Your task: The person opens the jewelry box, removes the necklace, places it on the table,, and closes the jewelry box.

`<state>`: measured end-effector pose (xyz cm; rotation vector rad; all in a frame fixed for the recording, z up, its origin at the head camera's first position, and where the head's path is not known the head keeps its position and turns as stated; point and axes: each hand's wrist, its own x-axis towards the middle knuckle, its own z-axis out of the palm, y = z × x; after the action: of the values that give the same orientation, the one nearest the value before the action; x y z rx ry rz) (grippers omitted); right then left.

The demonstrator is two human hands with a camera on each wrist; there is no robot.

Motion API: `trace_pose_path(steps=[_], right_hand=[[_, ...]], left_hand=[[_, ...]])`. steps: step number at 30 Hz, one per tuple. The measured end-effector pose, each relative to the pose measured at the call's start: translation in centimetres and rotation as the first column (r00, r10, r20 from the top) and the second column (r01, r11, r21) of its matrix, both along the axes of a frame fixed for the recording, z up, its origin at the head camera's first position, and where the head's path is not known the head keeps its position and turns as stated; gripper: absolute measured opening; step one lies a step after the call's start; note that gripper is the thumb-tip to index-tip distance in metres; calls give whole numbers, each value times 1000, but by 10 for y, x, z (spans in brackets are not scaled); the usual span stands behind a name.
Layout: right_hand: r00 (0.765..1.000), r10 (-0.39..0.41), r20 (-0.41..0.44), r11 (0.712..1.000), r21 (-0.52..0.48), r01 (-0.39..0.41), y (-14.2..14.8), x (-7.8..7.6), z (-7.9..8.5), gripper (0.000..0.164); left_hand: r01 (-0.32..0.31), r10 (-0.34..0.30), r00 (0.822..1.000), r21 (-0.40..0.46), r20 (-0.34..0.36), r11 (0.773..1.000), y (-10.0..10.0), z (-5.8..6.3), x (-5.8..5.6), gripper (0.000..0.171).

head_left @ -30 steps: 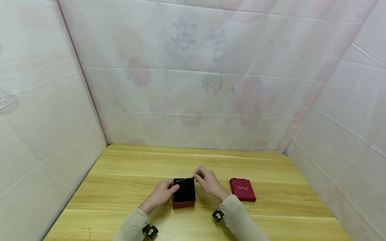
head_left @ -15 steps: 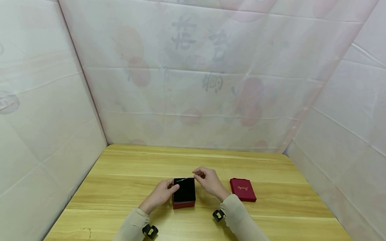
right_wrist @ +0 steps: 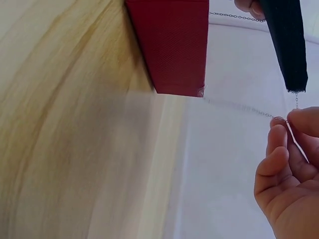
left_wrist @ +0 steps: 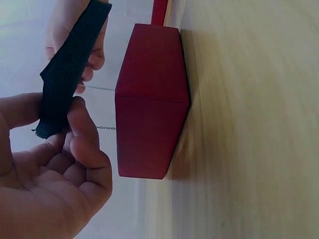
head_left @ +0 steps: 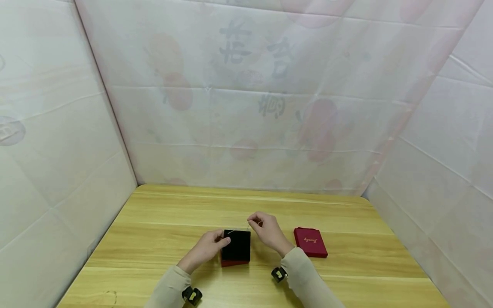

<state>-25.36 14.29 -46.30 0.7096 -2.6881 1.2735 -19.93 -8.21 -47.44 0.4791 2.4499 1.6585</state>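
My left hand (head_left: 208,248) pinches a square black velvety pad (head_left: 236,248) by its left edge, thumb on top. In the left wrist view the pad (left_wrist: 75,64) is tilted and raised off the red box base (left_wrist: 149,99), which stands on the table. Beyond the pad's far right corner, my right hand (head_left: 267,233) pinches a fine silvery chain (right_wrist: 262,113) between thumb and fingertips. This chain runs from the pad's edge to the fingers, and another stretch leads toward the box. Strands (left_wrist: 105,128) also hang between pad and box. The inside of the box is hidden.
To the right of my right hand, a dark red lid (head_left: 310,242) with gold lettering lies flat on the wooden table (head_left: 173,209). Pale printed fabric walls (head_left: 239,128) enclose the table at the back and both sides.
The black pad has shifted slightly toward me and to the right, covering more of the box. My right hand has moved up a little with the chain. The lid stays put.
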Motion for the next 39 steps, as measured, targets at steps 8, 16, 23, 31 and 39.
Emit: trace_pose_path(steps=[8, 16, 23, 31, 39], right_hand=[[1000, -18, 19, 997, -81, 20, 1, -1, 5, 10], [995, -98, -8, 990, -103, 97, 3, -4, 10, 9], [990, -139, -15, 980, -145, 135, 6, -6, 17, 8], [987, -156, -32, 970, -192, 147, 12, -11, 22, 10], [982, -188, -18, 955, -236, 179, 20, -15, 30, 9]], left_hand=[[28, -28, 1000, -5, -2, 1000, 0, -1, -1, 29], [38, -38, 999, 12, 6, 999, 0, -3, -2, 29], [44, -44, 999, 52, -8, 998, 1, -2, 1, 30], [55, -55, 998, 43, -3, 998, 0, -2, 0, 31], [56, -57, 998, 42, 16, 998, -1, -1, 1, 32]])
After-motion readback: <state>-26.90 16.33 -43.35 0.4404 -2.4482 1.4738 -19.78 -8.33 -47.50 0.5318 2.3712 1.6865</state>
